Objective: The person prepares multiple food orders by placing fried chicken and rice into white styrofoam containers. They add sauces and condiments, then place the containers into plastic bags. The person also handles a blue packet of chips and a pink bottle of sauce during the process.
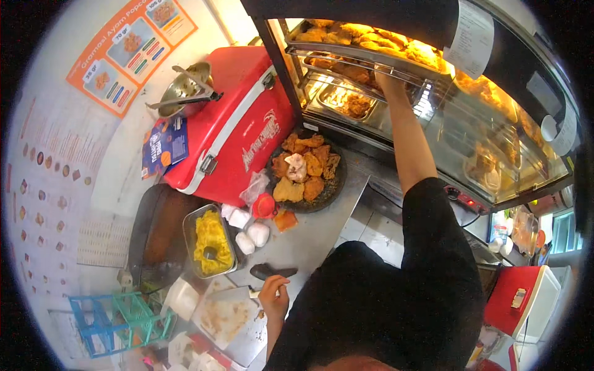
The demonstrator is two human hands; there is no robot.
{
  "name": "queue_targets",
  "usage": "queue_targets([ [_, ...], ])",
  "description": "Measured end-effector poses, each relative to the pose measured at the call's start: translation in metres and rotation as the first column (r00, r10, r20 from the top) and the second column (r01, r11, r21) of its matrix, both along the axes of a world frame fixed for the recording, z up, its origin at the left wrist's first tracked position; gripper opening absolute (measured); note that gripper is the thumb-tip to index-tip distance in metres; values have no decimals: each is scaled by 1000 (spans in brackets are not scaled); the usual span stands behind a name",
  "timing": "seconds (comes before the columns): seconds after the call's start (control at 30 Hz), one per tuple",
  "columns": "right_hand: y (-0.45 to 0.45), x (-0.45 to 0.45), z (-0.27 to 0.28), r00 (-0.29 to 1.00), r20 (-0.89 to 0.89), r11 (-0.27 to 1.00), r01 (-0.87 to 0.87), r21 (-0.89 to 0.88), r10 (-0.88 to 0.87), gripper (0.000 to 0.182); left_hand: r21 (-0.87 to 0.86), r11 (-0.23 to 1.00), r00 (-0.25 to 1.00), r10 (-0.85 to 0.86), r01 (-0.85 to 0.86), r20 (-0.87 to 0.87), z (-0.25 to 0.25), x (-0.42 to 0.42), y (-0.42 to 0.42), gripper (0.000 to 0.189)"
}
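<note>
My right hand [386, 73] reaches into the lit glass warming cabinet [371, 134], at the middle shelf with fried chicken [345, 69]. Its fingers are partly hidden by the shelf and bars, so its grip is unclear. My left hand [274, 293] is low over the steel counter, fingers bent, beside the pale handle of a wide-bladed knife [254, 293]; whether it grips the handle cannot be told. A dark stone pestle [273, 271] lies just above that hand. A round dark stone mortar [337, 185] holds fried pieces [313, 188] and one paler piece [296, 168].
A red cooler box [236, 134] stands left of the cabinet, with a metal bowl and tongs [185, 92] on top. On the counter are a container of yellow food [211, 243], small white bags [257, 234] and a stained white board [222, 322]. Teal racks [139, 315] stand lower left.
</note>
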State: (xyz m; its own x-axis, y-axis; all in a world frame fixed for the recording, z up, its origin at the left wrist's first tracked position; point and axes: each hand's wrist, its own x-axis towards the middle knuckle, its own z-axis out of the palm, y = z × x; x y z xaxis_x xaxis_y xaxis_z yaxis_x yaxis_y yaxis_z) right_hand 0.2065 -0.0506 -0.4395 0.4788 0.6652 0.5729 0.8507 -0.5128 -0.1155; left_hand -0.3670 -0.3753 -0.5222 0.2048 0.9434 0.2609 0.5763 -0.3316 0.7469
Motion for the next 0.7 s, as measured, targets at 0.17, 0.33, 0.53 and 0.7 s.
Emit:
queue_targets([
  [0.17, 17, 11, 21, 998, -69, 993, 0, -115, -8, 31, 47, 998, 997, 41, -39, -58, 0, -6, -10, 19],
  [0.33, 19, 29, 34, 989, -141, 975, 7, -221, -39, 31, -63, 991, 991, 115, -120, -72, 3, -11, -36, 20],
  [0.53, 20, 25, 22, 983, -182, 961, -41, -275, -11, 31, -154, 970, 982, 185, -189, -43, 4, -2, -63, 20],
  [0.7, 4, 25, 25, 979, -198, 970, -99, -224, 54, 32, -144, 970, 980, 195, -197, -27, -4, 0, -59, 19],
])
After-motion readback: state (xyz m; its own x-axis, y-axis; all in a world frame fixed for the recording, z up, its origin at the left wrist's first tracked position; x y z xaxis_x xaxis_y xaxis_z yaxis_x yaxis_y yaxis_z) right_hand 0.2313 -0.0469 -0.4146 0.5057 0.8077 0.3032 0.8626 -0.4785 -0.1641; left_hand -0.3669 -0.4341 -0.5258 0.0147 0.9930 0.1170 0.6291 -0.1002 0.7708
